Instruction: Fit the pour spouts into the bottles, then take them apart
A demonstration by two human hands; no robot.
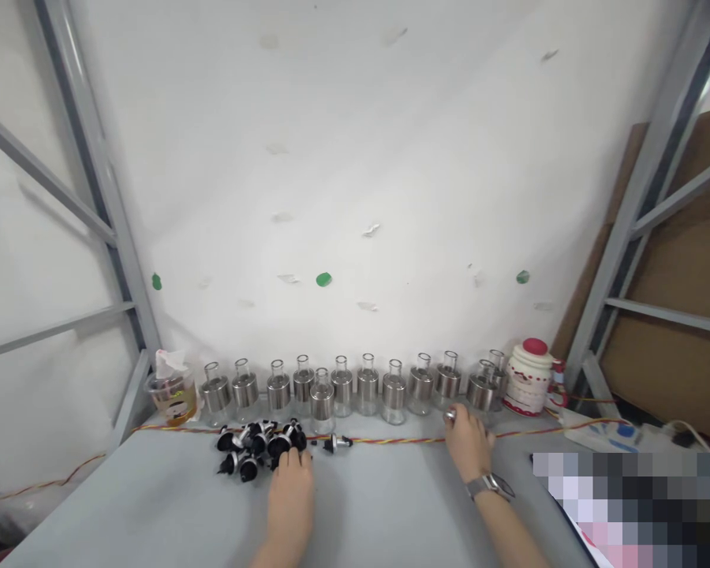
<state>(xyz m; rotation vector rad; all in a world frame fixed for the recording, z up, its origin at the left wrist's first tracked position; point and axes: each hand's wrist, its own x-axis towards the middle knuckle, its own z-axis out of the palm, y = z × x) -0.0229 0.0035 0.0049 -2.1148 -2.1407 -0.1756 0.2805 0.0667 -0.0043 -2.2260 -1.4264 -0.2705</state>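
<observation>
Left hand (293, 481) at near right edge of the pile of black-and-silver stoppers (256, 444); fingertips down at it, curled, hidden from above, so can't tell if anything is gripped. Right hand (468, 443) looks pinched on a small silver piece (450, 415), mostly covered by fingers, axis unclear. The row of glass bottles (394, 386) with metal sleeves stands upright beyond both hands; right hand is the nearer one, just in front of the row's right end. One loose stopper (334, 444) lies on its side between the hands, closer to the left, long axis roughly left-right, along the twisted cord (390, 440). Sideways room between hands on the grey table (379, 505); bottles limit forward reach, jar (528, 383) and pixelated flat item (621, 509) bound the right.
</observation>
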